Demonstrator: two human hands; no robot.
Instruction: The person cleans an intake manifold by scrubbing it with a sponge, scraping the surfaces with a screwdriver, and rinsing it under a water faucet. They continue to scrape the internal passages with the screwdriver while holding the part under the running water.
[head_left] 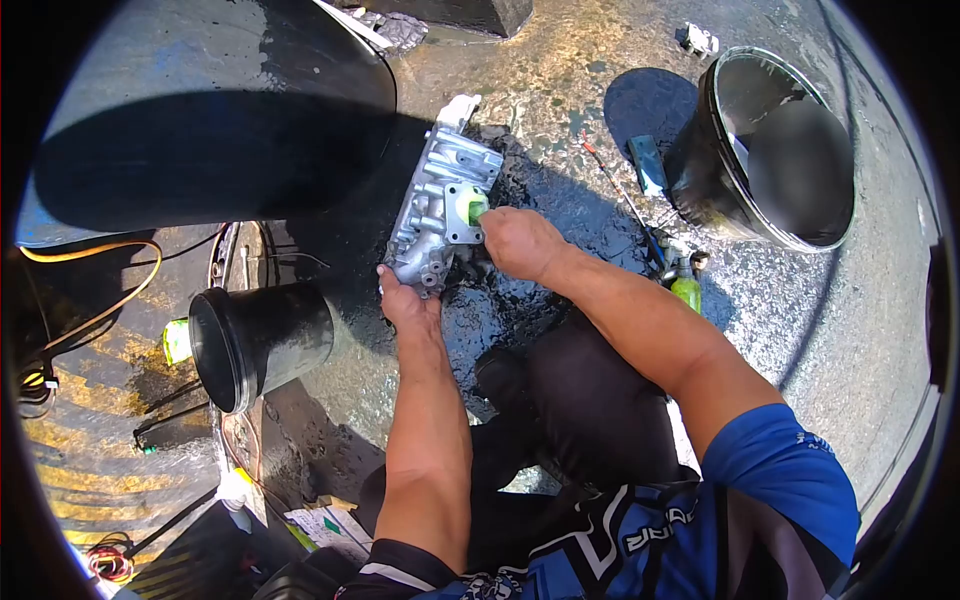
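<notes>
A silver cast-metal intake manifold [425, 200] is held tilted above the wet, dirty ground. My left hand [405, 300] is closed around its lower end, with the thumb on the near side. On the manifold's right side is a square flange [456, 225] with bolt holes at its corners. My right hand [522, 243] is a closed fist at that flange's round opening. Just beyond its fingers, a bright yellow-green piece [473, 207] shows in the opening; its kind is hard to make out, and the fingertips are mostly hidden.
A black bucket [705, 150] lies tipped at the upper right. Another black bucket [290, 330] lies on its side at left, below a large dark curved panel [300, 150]. A yellow-green bottle [687, 292] is right of my right forearm. Cables [130, 250] run along the left.
</notes>
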